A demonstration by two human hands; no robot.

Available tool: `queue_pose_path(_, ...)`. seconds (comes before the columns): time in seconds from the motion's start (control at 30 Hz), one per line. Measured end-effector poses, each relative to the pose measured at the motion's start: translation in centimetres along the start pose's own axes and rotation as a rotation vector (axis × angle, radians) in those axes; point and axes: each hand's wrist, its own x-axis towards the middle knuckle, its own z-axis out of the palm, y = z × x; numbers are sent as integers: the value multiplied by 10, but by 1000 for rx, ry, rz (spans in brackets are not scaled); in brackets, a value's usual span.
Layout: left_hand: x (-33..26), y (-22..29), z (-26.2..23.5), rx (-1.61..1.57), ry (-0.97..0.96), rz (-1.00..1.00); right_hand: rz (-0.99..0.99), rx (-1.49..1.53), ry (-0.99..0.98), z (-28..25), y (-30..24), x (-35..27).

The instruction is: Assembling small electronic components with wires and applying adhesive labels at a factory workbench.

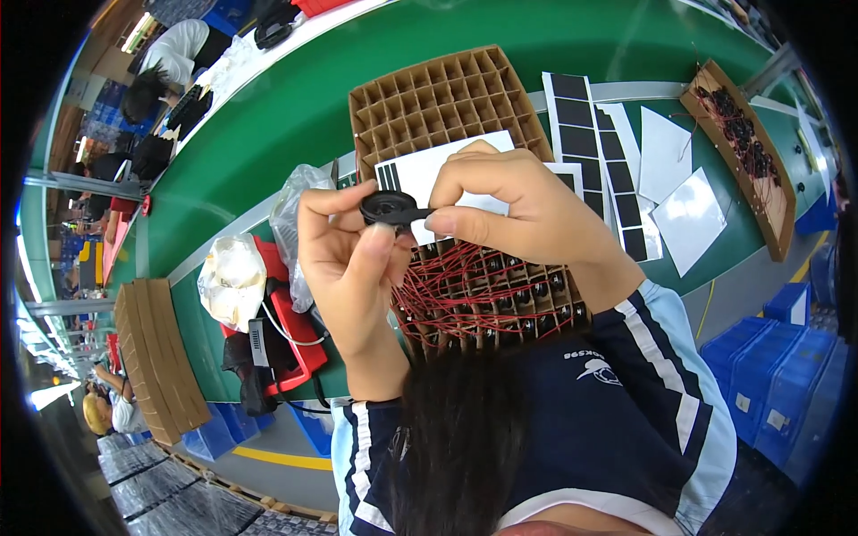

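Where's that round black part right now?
In the head view, the round black part is just above and left of centre, held in the left hand, with the right hand close by on its right.

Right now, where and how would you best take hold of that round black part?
Probably pinch the round black part by its outer edge, coming from the left, as the left hand does. Its circular edge gives finger and thumb opposite places to press, whereas the black strip pinched by the right hand takes up its right side.
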Motion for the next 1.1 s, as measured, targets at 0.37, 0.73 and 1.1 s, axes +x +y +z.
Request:
queue_pose_path(0.37,9,-13,7,452,160,222,-125,-99,86,2,-3,-5)
queue_pose_path(0.73,6,-9,1,165,-40,81,-85,7,70,-8,14,0)
queue_pose_path(1.1,5,-8,-1,-61,-147,-79,-70,141,30,-9,15,2)
